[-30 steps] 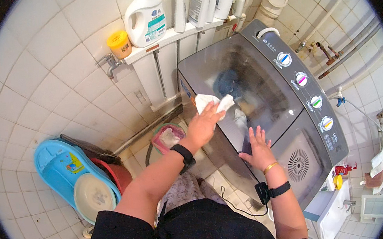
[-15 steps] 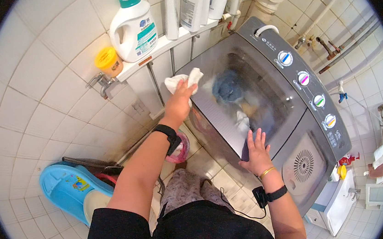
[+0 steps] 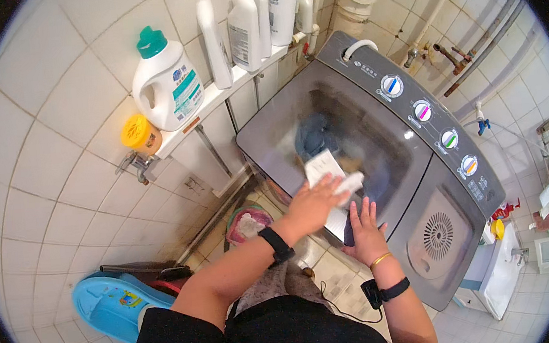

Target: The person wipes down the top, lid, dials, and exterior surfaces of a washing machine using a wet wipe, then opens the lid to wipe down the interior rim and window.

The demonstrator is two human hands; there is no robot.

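Note:
A grey twin-tub washing machine [image 3: 260,130] stands before me, and its see-through lid is down over blue clothes [image 3: 313,138] and other laundry. My left hand [image 3: 314,204] presses a white cloth [image 3: 323,165] to the lid near its front middle, the fingers lying over the cloth. Just to the right of it, my right hand [image 3: 367,238] rests at the lid's front edge, fingers spread and holding nothing. A dark patch beside its palm is too covered to make out.
On the left wall ledge stand a white detergent jug [image 3: 171,92] with a green cap, a yellow-lidded tub [image 3: 140,133] and several white bottles [image 3: 244,32]. A tap [image 3: 134,165] juts below. On the floor are a blue baby bath [image 3: 106,307] and a pink basin [image 3: 248,223]. A white washbasin [image 3: 499,275] stands right.
My left hand has swept the white cloth from the lid's left corner rightward and nearer, close to my right hand. My right hand stays about where it was. The view has shifted slightly.

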